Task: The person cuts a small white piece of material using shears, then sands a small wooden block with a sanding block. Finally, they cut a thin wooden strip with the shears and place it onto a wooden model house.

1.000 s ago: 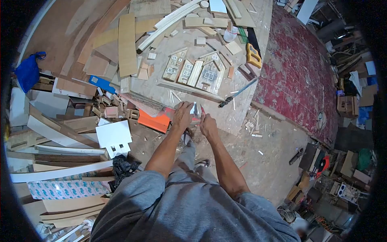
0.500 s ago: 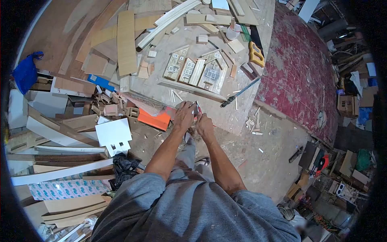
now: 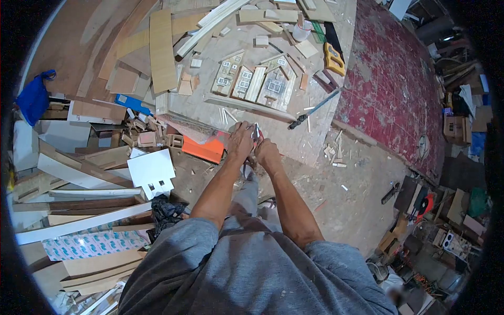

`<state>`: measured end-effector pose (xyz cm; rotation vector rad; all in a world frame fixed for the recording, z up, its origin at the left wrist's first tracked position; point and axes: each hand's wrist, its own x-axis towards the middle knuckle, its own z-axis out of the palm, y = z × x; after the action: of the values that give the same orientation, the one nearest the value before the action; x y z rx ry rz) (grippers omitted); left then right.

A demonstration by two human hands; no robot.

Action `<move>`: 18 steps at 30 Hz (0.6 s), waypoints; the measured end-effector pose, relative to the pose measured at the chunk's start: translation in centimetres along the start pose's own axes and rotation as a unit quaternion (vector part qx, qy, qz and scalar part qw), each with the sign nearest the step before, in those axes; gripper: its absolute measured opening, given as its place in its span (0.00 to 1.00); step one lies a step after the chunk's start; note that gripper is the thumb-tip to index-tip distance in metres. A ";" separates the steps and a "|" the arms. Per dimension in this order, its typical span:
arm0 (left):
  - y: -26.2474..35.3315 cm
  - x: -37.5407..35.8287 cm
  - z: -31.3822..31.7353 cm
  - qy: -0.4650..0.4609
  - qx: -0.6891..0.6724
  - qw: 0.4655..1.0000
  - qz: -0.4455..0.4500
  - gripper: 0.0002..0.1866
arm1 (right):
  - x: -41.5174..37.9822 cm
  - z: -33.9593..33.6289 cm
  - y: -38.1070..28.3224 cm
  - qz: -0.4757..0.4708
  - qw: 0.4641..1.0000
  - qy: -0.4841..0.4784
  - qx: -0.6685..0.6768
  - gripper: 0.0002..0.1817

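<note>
At the near edge of the wooden worktable, both my hands meet. My right hand is closed around a small red-and-metal tool, whose shiny part points up between the hands; its exact kind I cannot make out. My left hand is right beside it, fingers bent and closed at the edge, and whatever they press or hold is hidden. Just beyond the hands is a wooden model house front with white windows and a long base strip. Thin wood strips lie between it and my left hand.
A bar clamp lies across the table's right side, below a yellow-handled saw. Boards and offcuts crowd the back left. An orange piece sits left of my hands. Wood scraps litter the floor at right.
Both hands stay together at the table edge, the tool still in my right hand and shifted only slightly. The whole view has tilted a little; the objects on the table keep their places.
</note>
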<state>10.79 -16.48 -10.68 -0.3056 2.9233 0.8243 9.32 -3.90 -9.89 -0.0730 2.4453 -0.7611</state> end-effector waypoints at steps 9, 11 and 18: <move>0.0 0.2 0.6 0.027 0.015 0.999 0.035 0.24 | -0.6 0.6 2.0 -0.038 0.999 0.021 -0.006 0.25; -0.2 -0.5 1.1 0.018 0.011 1.000 0.019 0.24 | -2.7 0.7 2.0 -0.006 0.999 0.034 0.006 0.24; 0.2 -0.6 0.4 0.045 0.017 0.999 0.025 0.22 | -3.2 2.5 4.9 -0.052 0.998 0.027 0.027 0.22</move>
<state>11.31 -15.96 -10.85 -0.2740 3.0374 0.7878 13.94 -0.35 -12.58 -0.1613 2.4864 -0.8846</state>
